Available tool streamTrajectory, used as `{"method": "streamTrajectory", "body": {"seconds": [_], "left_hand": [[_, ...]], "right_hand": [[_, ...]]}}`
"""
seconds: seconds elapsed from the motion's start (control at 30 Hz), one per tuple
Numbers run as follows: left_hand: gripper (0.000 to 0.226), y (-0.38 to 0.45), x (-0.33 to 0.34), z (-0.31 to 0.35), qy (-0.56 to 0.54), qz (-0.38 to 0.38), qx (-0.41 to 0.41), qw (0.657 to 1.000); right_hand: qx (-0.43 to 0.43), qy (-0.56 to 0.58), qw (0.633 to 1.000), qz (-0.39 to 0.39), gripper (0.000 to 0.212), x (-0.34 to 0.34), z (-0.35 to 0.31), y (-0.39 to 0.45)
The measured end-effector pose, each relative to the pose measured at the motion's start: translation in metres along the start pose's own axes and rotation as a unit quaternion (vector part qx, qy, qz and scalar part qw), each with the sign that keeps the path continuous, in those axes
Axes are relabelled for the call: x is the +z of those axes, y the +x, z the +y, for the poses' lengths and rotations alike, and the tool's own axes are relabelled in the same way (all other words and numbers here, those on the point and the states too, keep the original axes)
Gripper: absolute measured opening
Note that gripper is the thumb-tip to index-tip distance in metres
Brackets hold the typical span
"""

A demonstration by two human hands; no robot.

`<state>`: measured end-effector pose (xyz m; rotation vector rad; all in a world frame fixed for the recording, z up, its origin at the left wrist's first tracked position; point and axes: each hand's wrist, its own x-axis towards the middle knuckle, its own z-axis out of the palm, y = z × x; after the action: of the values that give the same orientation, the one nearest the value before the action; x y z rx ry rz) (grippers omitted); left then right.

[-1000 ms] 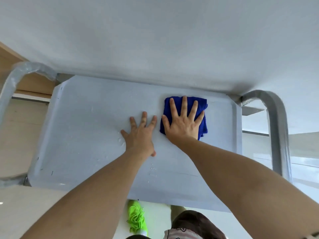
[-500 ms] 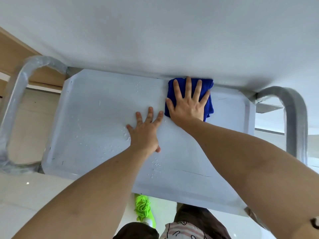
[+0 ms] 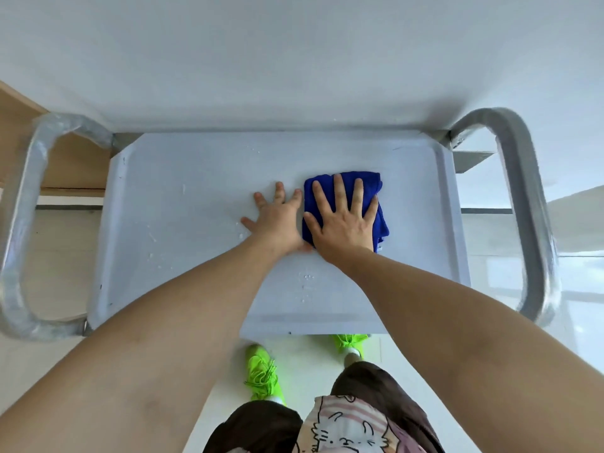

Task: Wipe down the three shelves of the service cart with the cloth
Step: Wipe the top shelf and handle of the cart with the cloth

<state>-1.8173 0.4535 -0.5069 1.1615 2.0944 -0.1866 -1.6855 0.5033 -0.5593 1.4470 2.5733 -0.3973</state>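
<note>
A right hand (image 3: 343, 220) with spread fingers presses a blue cloth (image 3: 379, 204) flat on the cart's top shelf (image 3: 183, 204), left hand (image 3: 277, 217) splayed beside it; water droplets (image 3: 307, 282) nearer the front edge could be missed.

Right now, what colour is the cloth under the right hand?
Deep blue, plain with no pattern. The cloth shows best in the head view, pressed flat on the shelf by the right hand.

Green shoes (image 3: 261, 374) on pale floor (image 3: 304, 364), white wall (image 3: 294, 53)
</note>
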Motion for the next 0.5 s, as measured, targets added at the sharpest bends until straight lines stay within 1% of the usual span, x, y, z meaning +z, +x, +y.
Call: {"method": "streamTrajectory", "body": {"seconds": [0.07, 0.13, 0.17, 0.27, 0.33, 0.4, 0.5], "left_hand": [[0.106, -0.009, 0.003, -0.015, -0.017, 0.022, 0.042, 0.999], [0.082, -0.020, 0.007, -0.035, -0.004, 0.053, 0.078, 0.996], [0.077, -0.025, 0.009, -0.044, 0.015, 0.053, 0.084, 0.995], [0.086, -0.037, 0.015, -0.056, 0.091, 0.020, 0.087, 0.992], [0.092, -0.040, 0.014, -0.059, 0.112, 0.005, 0.094, 0.989], [0.093, -0.042, 0.014, -0.064, 0.119, 0.008, 0.106, 0.987], [0.091, -0.043, 0.017, -0.074, 0.131, 0.032, 0.112, 0.985]], "right_hand": [[0.014, 0.007, 1.000, -0.017, 0.064, 0.006, -0.008, -0.023], [0.030, 0.009, 0.999, -0.028, 0.064, 0.011, -0.019, -0.045], [0.038, 0.012, 0.999, -0.032, 0.064, 0.014, -0.024, -0.055], [0.058, 0.025, 0.997, -0.042, 0.064, 0.021, -0.040, -0.083], [0.068, 0.034, 0.996, -0.049, 0.064, 0.027, -0.051, -0.101], [0.076, 0.040, 0.995, -0.052, 0.064, 0.033, -0.062, -0.121], [0.084, 0.048, 0.994, -0.055, 0.067, 0.041, -0.082, -0.150]]}}
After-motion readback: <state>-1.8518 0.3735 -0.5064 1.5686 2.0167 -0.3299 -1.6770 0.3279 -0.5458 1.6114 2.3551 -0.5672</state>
